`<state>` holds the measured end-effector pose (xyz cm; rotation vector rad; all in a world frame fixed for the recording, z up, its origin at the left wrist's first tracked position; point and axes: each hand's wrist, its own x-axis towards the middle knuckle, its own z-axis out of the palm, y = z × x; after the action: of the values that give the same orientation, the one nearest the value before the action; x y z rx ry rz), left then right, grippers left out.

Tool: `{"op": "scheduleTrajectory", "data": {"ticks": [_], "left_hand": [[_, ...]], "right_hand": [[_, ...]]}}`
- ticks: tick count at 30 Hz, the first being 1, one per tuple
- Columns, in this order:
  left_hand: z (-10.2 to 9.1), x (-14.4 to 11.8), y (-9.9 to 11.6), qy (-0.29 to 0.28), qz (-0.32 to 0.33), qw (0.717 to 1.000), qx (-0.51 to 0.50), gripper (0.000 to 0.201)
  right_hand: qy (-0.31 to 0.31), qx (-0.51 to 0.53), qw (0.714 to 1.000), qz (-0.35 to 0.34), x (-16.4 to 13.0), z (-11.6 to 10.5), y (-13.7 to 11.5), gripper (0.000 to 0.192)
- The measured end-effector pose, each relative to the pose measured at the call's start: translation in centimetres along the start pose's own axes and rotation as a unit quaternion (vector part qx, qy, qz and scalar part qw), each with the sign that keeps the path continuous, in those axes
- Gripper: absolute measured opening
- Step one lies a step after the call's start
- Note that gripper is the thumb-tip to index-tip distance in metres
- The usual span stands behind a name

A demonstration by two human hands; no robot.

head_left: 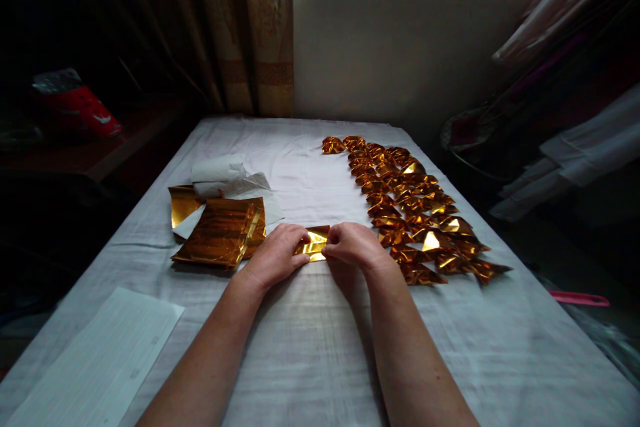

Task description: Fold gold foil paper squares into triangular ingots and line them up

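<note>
A folded strip of shiny gold foil paper point(316, 244) lies low over the cloth between my two hands. Its left end is pinched by my left hand point(283, 250), thumb and fingers closed on it. My right hand point(356, 247) grips the right end the same way. Left of my left hand sits a stack of flat gold foil sheets point(215, 230). Several folded gold foil pieces point(400, 200) stand in rows just beyond my right hand. The fingertips partly cover both ends of the strip.
A white cloth point(300, 347) covers the table. Crumpled white paper point(220, 170) lies behind the foil stack, and a lined paper sheet point(105, 353) at the near left. A patterned curtain point(245, 27) hangs behind. To the right are hanging clothes point(590, 140) and a pink handle point(580, 298).
</note>
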<state>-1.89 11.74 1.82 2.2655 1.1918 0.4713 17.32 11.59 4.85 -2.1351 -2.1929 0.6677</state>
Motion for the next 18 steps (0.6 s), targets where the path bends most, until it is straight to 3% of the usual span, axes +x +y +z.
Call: {"op": "scheduleTrajectory", "data": {"ticks": [6, 12, 18], "left_hand": [[0.0, 0.0, -0.1, 0.004, 0.011, 1.0, -0.004, 0.012], [0.0, 0.0, 0.0, 0.011, 0.007, 1.0, -0.007, 0.014], [-0.1, 0.0, 0.0, 0.006, 0.002, 1.0, -0.004, 0.015]], "right_hand": [[0.008, 0.003, 1.0, -0.02, 0.1, 0.1, -1.6, 0.013], [-0.053, 0.008, 0.999, -0.008, 0.1, 0.2, -1.2, 0.014], [-0.058, 0.004, 0.998, -0.011, -0.3, 0.4, -0.9, 0.022]]}}
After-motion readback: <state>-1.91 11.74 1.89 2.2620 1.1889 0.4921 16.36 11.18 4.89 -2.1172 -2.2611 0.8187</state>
